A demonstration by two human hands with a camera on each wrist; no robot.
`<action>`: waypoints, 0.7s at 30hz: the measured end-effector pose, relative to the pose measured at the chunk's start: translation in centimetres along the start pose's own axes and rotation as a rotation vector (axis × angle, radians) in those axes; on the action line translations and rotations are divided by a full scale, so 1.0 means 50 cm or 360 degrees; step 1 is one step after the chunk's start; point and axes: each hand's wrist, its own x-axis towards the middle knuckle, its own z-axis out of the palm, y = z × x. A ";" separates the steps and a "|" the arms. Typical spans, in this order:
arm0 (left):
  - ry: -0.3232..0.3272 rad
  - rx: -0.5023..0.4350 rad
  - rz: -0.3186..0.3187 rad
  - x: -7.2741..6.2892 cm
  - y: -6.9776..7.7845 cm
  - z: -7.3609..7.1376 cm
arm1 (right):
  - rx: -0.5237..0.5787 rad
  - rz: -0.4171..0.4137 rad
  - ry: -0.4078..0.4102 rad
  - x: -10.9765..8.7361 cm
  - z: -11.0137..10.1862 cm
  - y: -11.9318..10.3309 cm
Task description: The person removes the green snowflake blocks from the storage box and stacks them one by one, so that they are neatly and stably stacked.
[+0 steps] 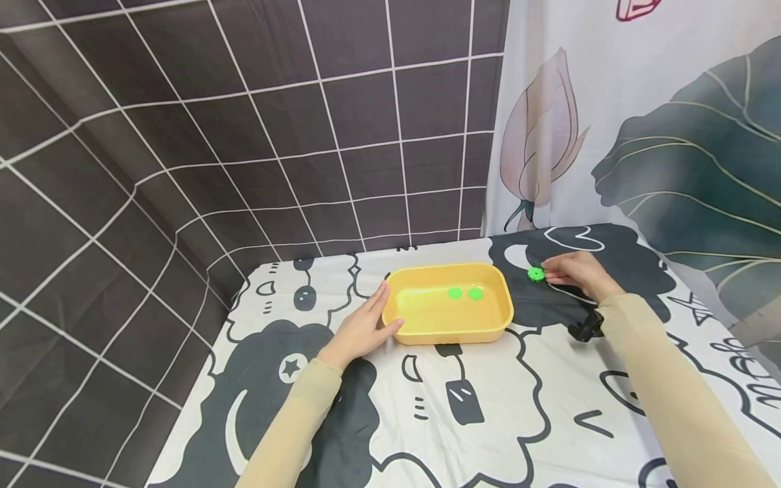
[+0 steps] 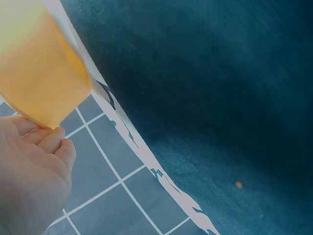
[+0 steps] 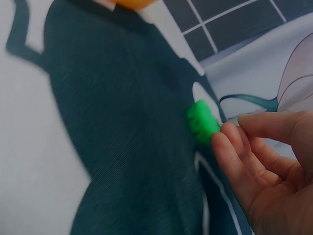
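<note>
A yellow rectangular plastic tray with rounded corners stands on the patterned cloth, and two small green discs lie on its floor. At its left end my left hand holds the tray, thumb at the front corner and fingers along the side. The left wrist view shows those fingers against the edge of the tray. Right of the tray, my right hand pinches a bright green toothed disc at its fingertips. In the right wrist view the green disc appears blurred, just above the dark cloth.
A black-and-white cartoon-print cloth covers the surface. Dark grid-patterned fabric hangs behind and to the left, and a white curtain with plant prints hangs at the right. A black device sits at my right wrist.
</note>
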 end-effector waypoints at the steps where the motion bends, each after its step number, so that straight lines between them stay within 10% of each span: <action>1: -0.0001 -0.0001 0.0001 0.000 0.000 0.000 | -0.0013 -0.0002 0.0003 0.000 0.001 -0.007; 21: 0.0001 -0.0018 -0.0002 0.002 0.000 0.002 | -0.0135 -0.0089 -0.0095 0.019 0.091 -0.146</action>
